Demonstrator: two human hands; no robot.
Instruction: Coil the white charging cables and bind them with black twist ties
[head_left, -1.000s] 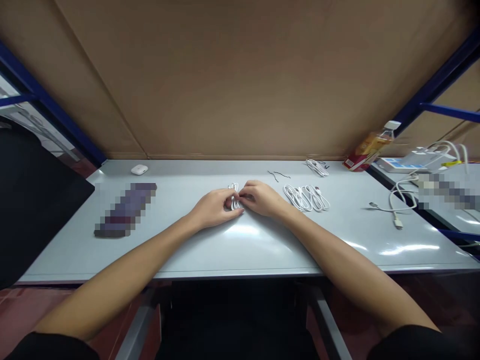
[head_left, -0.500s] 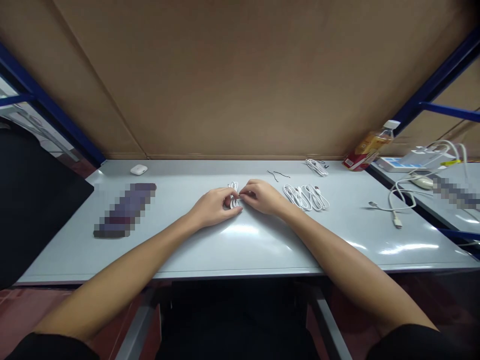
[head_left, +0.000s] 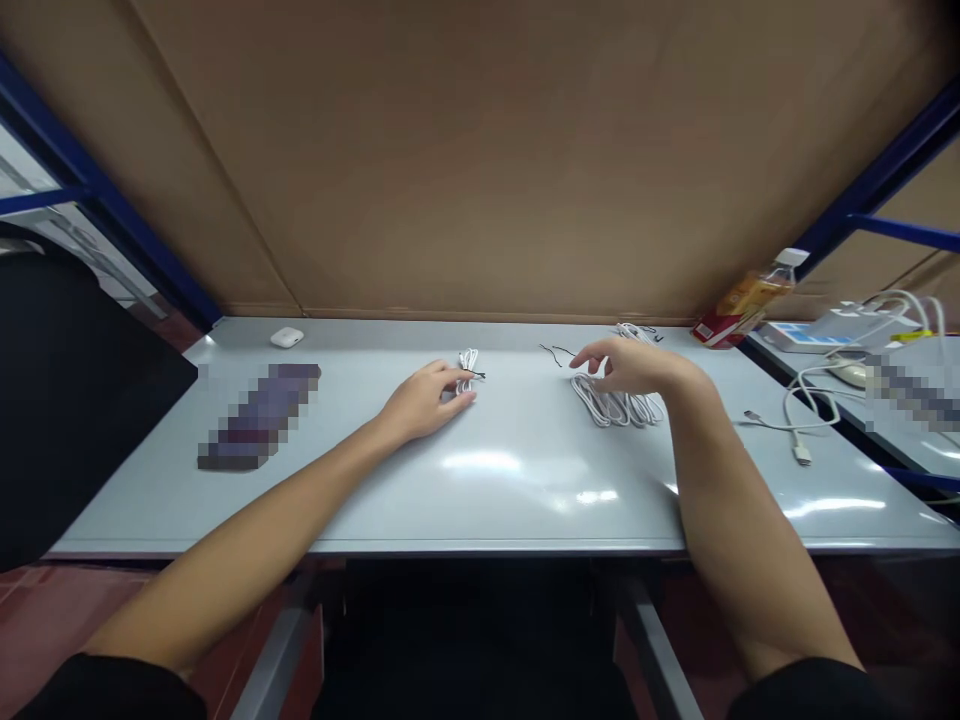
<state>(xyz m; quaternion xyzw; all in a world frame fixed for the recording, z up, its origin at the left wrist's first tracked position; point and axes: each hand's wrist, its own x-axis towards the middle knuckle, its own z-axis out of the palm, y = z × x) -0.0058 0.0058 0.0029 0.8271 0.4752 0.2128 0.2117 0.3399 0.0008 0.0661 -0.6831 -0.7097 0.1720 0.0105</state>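
Observation:
A small bundle of white cable lies on the grey table, with a black twist tie around its middle. My left hand holds this bundle from the left, fingers and thumb bent about it; part of the cable is hidden under them. Over to the right, my right hand hovers with its fingers loosely apart and nothing visible in them. Below it lie white coiled cables, partly covered by the hand. Two loose black twist ties are just left of its fingertips.
Another white cable coil lies at the back, near a drink bottle. Loose white cables hang across the right edge. A white earbud case and a blurred dark object are at left. Cardboard walls the back.
My right hand has left the small bundle and moved right, over toward the coiled cables and loose ties. My left hand stays at the bundle, whose black tie now shows.

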